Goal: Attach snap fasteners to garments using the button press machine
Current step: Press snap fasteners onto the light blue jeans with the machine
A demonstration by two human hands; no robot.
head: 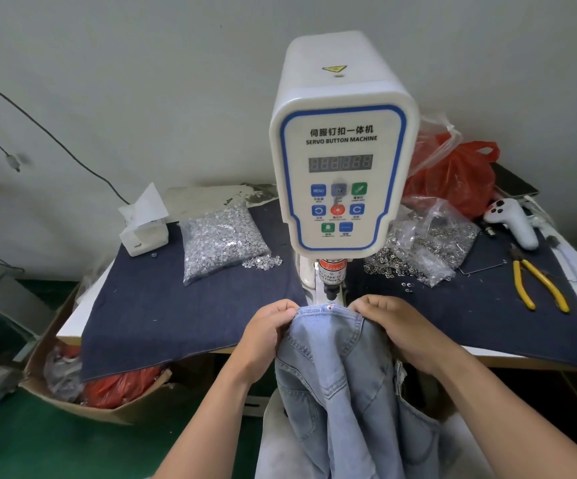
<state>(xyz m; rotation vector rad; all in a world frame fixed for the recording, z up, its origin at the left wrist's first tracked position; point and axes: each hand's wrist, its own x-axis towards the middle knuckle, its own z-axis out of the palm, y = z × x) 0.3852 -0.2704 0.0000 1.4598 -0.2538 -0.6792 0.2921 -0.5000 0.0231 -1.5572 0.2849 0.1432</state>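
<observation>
A white servo button machine [342, 150] stands at the middle of the table, its punch [330, 292] pointing down. A light-blue denim garment [342, 375] hangs from the table's front edge, its waistband lying right under the punch. A red dot of light [330, 307] falls on the band. My left hand [269, 326] pinches the band's left end. At the other end my right hand [394, 323] grips the band with curled fingers. A small metal snap [297, 311] shows by my left thumb.
A bag of silver snap caps [221, 243] lies left of the machine, and bags of ring-shaped parts [425, 247] lie right. Yellow-handled pliers [539, 285], a white controller [515, 223], a red plastic bag [452, 178] and a white box [145, 229] sit on the dark cloth [176, 305].
</observation>
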